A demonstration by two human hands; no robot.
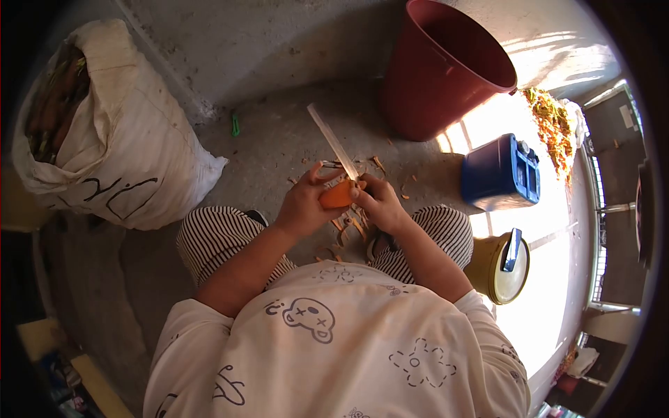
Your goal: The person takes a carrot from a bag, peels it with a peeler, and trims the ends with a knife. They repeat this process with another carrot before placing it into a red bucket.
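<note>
Between my knees, my left hand (303, 205) is closed around a peeled orange carrot (336, 196). My right hand (380, 200) grips the base of a long, pale-bladed knife (330, 139), whose blade points up and away to the left. The right thumb presses against the carrot's near end, beside the blade. The knife's handle is mostly hidden in the fingers. Thin carrot peelings (357, 228) lie scattered on the floor below and around both hands.
A white sack (150, 150) with carrots in its mouth stands left. A dark red bin (425, 83), blue jerrycan (484, 171) and yellowish bucket (486, 268) with a phone (512, 251) on its lid stand right. Behind the jerrycan lies a peelings heap (550, 129). A green clip (235, 125) lies ahead.
</note>
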